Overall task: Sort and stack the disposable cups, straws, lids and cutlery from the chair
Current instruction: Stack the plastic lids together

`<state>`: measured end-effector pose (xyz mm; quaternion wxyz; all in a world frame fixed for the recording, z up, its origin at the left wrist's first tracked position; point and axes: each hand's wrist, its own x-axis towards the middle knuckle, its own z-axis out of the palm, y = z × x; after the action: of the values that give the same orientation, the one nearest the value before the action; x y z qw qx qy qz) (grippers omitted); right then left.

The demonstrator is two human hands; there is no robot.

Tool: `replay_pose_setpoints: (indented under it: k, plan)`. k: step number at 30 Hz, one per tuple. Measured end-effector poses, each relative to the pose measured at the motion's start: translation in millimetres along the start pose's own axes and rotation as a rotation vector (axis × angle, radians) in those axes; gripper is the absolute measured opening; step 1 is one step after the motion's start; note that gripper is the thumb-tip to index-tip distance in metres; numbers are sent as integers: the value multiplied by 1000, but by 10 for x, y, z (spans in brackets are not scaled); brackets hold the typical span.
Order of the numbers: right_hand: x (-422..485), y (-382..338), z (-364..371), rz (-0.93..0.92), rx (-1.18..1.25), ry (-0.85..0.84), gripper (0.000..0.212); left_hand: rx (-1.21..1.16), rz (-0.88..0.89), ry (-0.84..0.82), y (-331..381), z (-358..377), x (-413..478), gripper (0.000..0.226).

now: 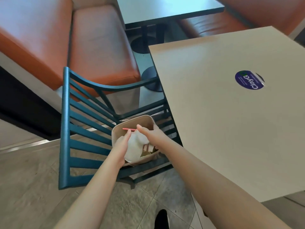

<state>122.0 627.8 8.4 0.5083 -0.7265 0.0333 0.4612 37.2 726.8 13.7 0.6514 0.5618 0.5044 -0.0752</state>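
Note:
A teal slatted chair (77, 129) holds a tan tray (130, 123) on its seat. Both my hands are down in the tray. My left hand (121, 146) grips a stack of white disposable cups (134, 149) lying on its side. My right hand (148, 132) rests on the cups' upper end, thumb raised; what its fingers hold is hidden. A red straw (128, 129) lies across the tray just past my fingertips. More straws (146, 147) and brownish items (146, 153) show under my right wrist.
A beige table (231, 129) with a round purple sticker (249, 79) stands right of the chair. An orange bench (99, 47) lies beyond the chair, with a dark table (165, 7) behind. The floor is tiled; my shoe (162, 219) shows at the bottom.

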Motion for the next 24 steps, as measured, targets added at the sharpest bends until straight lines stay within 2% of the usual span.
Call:
replay_pose_setpoints:
  k: [3,6,9,12,15,19,24]
  plan:
    - [-282,6,-117,-115,-128,60,96,79,156,127,35,141,-173,48]
    - [-712,39,-386,-322,-140,162,65,126,300,172,110,394,-417,38]
    - [-1233,135,-846,-479,-65,297,41,163,442,73,231,809,-789,25]
    - [-1690,440,-1460,-535,35,501,25,229,564,-102,261,1440,-1225,13]
    - [-2103,832,-2113,-473,120,682,13,275,652,-268,147,2129,-1662,9]
    - [-2678,1739,-3092,-346,209,907,7,405,680,-489,-324,3258,-2247,10]
    - [-3377,2966,-3938,-184,293,1097,4,595,620,-683,-1185,4418,-2759,10]
